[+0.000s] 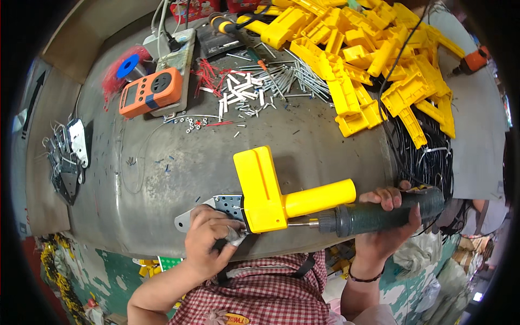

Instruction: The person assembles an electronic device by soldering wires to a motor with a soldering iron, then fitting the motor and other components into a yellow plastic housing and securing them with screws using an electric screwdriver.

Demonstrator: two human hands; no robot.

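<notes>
In front of me lies a yellow plastic tool housing point(262, 187), with a handle pointing right and a wide block pointing away from me. A perforated grey metal plate point(228, 203) joins its left end. My left hand point(203, 241) is closed around that plate, close to the housing; grey wrapping covers one finger. In my right hand point(387, 235) is a dark green electric screwdriver point(360, 218), held level, fingers wrapped over its body. Its bit meets the lower right side of the housing. The screw, if any, is hidden.
Yellow housing parts point(368, 49) are heaped at the back right, beside black cables point(430, 157). Long screws point(309, 76), white sleeves point(238, 89) and red wires point(207, 73) lie behind the work. An orange meter point(151, 92) stands back left; metal brackets point(67, 157) pile at far left.
</notes>
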